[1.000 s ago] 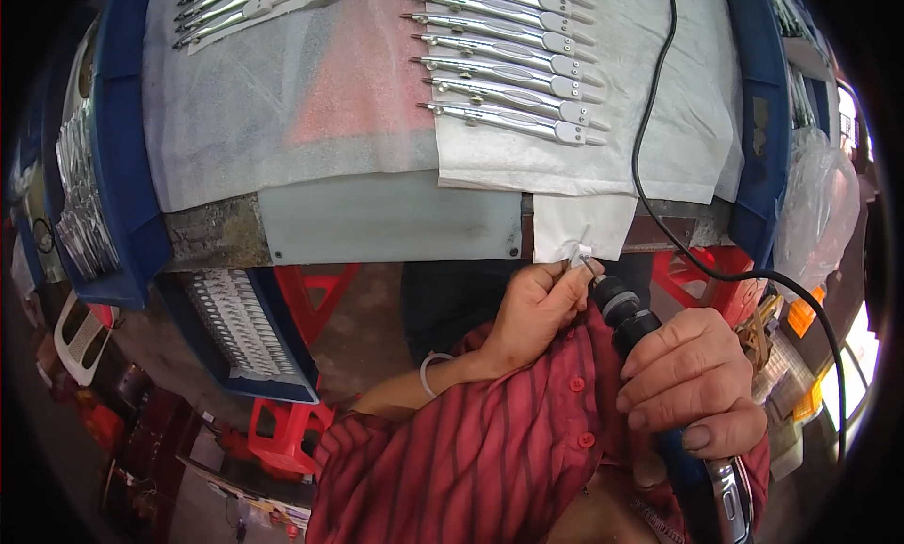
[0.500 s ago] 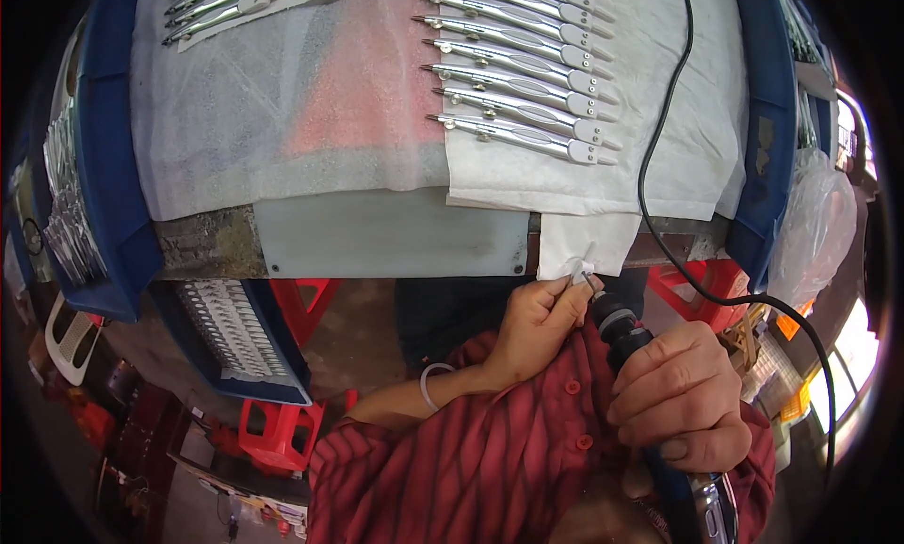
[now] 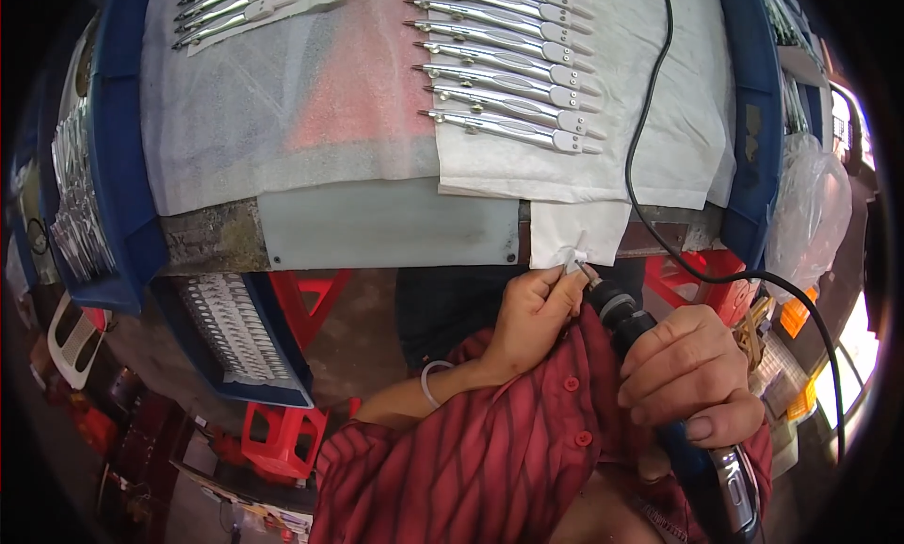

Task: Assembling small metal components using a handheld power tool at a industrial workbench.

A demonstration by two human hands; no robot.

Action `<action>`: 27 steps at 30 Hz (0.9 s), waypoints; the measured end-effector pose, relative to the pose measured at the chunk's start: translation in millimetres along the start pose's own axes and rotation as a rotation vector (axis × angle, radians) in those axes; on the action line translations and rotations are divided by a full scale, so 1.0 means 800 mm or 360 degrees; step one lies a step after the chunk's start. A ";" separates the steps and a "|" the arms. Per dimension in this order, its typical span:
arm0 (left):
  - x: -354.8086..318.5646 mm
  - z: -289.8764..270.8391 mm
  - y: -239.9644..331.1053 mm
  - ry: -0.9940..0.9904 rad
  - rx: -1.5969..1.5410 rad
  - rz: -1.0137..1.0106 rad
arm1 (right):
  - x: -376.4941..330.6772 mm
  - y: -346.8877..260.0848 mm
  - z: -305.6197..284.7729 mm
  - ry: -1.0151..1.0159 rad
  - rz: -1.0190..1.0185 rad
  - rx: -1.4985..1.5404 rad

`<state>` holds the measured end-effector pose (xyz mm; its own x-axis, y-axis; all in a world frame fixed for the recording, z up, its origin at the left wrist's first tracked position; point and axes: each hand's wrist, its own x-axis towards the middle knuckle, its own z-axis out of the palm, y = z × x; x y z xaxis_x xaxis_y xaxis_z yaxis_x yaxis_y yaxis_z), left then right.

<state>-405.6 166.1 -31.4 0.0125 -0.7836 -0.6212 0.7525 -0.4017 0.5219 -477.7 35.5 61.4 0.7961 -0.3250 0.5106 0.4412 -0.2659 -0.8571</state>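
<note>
At the table's near edge my left hand (image 3: 532, 318) is closed in a pinch on a small drawing compass (image 3: 575, 255), mostly hidden by the fingers. Beneath it lies a white cloth flap (image 3: 603, 228). My right hand (image 3: 692, 374) wraps round an electric screwdriver (image 3: 617, 308) with a black front and blue body. Its slim bit points up and left and meets the compass beside my left fingertips; whether it sits in a screw is too small to tell. Farther off, several silver compasses (image 3: 508, 97) lie in a row on white cloth.
A black cable (image 3: 636, 162) runs down the cloth and loops to the right. Blue bins (image 3: 118, 158) flank the table. Lower left, a blue tray (image 3: 235, 341) holds metal parts. More compasses (image 3: 226, 12) lie far left; red stools (image 3: 282, 440) stand below.
The table and compasses have shifted slightly up and left in the picture. My right hand and the screwdriver body have swung a little to the right and down; the left hand keeps its pinch.
</note>
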 end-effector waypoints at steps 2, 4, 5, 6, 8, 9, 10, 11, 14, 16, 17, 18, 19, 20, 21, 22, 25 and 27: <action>0.000 0.001 0.001 0.0007 -0.0007 -0.0001 | 0.000 -0.004 -0.002 0.0024 0.0006 0.0018; 0.001 0.002 0.001 0.0046 -0.0063 -0.0028 | -0.001 -0.007 -0.003 0.0051 0.0030 0.0013; 0.001 0.002 0.001 0.0043 -0.0062 -0.0036 | -0.001 -0.007 -0.001 0.0058 0.0035 0.0011; 0.001 0.002 0.001 0.0040 -0.0066 -0.0047 | 0.000 -0.007 0.003 0.0128 0.0027 0.0077; 0.001 0.003 0.003 0.0029 -0.0068 -0.0061 | 0.001 -0.008 0.004 0.0201 0.0019 0.0137; 0.001 0.003 0.004 0.0038 -0.0059 -0.0071 | 0.000 -0.007 0.004 0.0197 0.0026 0.0141; 0.000 0.002 0.004 0.0045 -0.0049 -0.0082 | 0.000 -0.006 0.004 0.0192 0.0033 0.0145; 0.000 0.002 0.004 0.0050 -0.0049 -0.0083 | -0.001 -0.005 0.005 0.0193 0.0033 0.0150; 0.001 0.003 0.004 0.0048 -0.0070 -0.0083 | 0.001 -0.002 0.005 0.0221 0.0003 0.0174; 0.000 0.003 0.006 0.0057 -0.0044 -0.0099 | 0.002 -0.002 0.006 0.0215 0.0002 0.0184; 0.001 0.002 0.005 0.0059 -0.0045 -0.0100 | 0.002 -0.001 0.006 0.0215 0.0003 0.0186; 0.001 0.003 0.003 0.0045 -0.0028 -0.0071 | 0.004 -0.002 0.006 0.0198 0.0019 0.0165; 0.001 0.003 0.002 0.0032 -0.0012 -0.0041 | 0.005 -0.002 0.007 0.0180 0.0035 0.0145; 0.001 0.003 0.004 0.0032 -0.0016 -0.0041 | 0.006 -0.001 0.007 0.0177 0.0037 0.0146; 0.001 0.004 0.006 0.0051 -0.0022 -0.0055 | 0.005 0.001 0.008 0.0194 0.0028 0.0156; 0.002 0.003 0.007 0.0069 -0.0029 -0.0069 | 0.005 0.003 0.009 0.0211 0.0019 0.0166; 0.002 0.001 0.001 0.0063 -0.0011 -0.0032 | 0.006 0.005 0.010 0.0239 0.0026 0.0196; 0.001 0.000 0.000 0.0050 0.0029 -0.0037 | 0.005 0.007 0.009 0.0193 0.0013 0.0219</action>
<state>-405.7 165.7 -32.1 0.0160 -0.7588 -0.6511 0.7408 -0.4284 0.5174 -468.8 39.3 58.2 0.7478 -0.4361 0.5007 0.4937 -0.1389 -0.8584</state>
